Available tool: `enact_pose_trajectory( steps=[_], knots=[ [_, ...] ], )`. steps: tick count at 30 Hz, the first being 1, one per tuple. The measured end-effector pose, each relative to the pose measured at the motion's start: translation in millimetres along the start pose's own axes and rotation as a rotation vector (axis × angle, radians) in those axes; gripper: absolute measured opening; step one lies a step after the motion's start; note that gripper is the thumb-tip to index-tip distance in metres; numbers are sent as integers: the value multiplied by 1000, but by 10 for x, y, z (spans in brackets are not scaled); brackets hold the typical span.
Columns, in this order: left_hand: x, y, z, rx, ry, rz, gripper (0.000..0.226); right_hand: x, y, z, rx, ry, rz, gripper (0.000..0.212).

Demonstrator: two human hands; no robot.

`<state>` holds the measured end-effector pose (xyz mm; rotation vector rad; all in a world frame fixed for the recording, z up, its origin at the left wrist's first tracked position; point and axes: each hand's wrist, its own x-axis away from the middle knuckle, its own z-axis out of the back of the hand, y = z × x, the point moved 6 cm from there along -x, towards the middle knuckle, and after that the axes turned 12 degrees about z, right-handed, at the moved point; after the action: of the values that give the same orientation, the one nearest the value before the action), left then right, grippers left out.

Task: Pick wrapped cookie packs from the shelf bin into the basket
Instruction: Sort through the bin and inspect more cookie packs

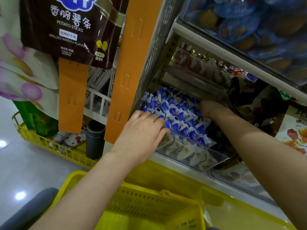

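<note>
Head view, shelf-bin entry.

**Stock:** wrapped cookie packs (176,112), blue and white, heaped loose in the clear shelf bin (199,156). None show in the visible part of the yellow basket (149,205) standing just below.

**Hazards (judged):**
- The heap rises near the bin's front wall, so raking out a handful could tip neighbouring packs over the lip and past the basket rim.
- Glossy wrappers may slide from a shallow pinch.
- Two hands in one narrow bin may crowd each other.

**Left hand** (146,128)**:** palm down at the front-left of the heap, fingers bent with tips among the packs. Whether they have closed on one cannot be told.

**Right hand** (208,108)**:** reaches deeper, forearm stretched along the bin's right side. Its fingers are buried in shadow, so its grip cannot be told.
</note>
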<state>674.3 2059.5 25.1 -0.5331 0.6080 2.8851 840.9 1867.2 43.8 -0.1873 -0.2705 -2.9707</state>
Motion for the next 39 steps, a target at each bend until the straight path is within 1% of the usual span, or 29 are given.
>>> enact_pose_trajectory(
  steps=[1,3,4,5,7,10,14,18,21,26,29,32,35,37,39],
  knots=[
    [-4,-2,3,0,0,-8,46,-50,-46,62,-36,80,33,24],
    [-8,-14,18,9,8,-26,46,-179,-164,196,-226,282,97,24],
    [-7,-18,28,15,17,-36,45,-253,-248,239,-321,350,141,25],
    [-6,-20,38,17,26,-47,43,-329,-349,258,-396,375,186,26],
    [-6,-20,51,2,56,-64,40,-476,-558,253,-509,360,281,27],
    [-14,-19,52,-21,95,-83,36,-660,-783,213,-570,307,386,26],
    [-24,-20,31,-25,111,-105,33,-863,-899,136,-527,205,434,29],
    [-32,-14,15,-48,133,-112,31,-924,-883,76,-448,162,480,34],
    [-27,-13,15,-48,119,-107,31,-925,-836,79,-411,198,504,30],
    [-12,-5,19,-32,100,-92,32,-939,-778,123,-390,274,467,20],
    [-6,3,20,-38,102,-85,32,-907,-801,176,-347,299,481,17],
    [-4,6,25,-32,87,-77,31,-819,-821,264,-306,361,491,21],
    [-1,2,23,-38,65,-79,32,-667,-731,428,-256,519,469,23],
    [7,5,23,-49,55,-76,33,-542,-625,565,-200,646,422,24],
    [12,18,24,-55,33,-68,36,-439,-503,654,-202,720,324,27]
  ],
)
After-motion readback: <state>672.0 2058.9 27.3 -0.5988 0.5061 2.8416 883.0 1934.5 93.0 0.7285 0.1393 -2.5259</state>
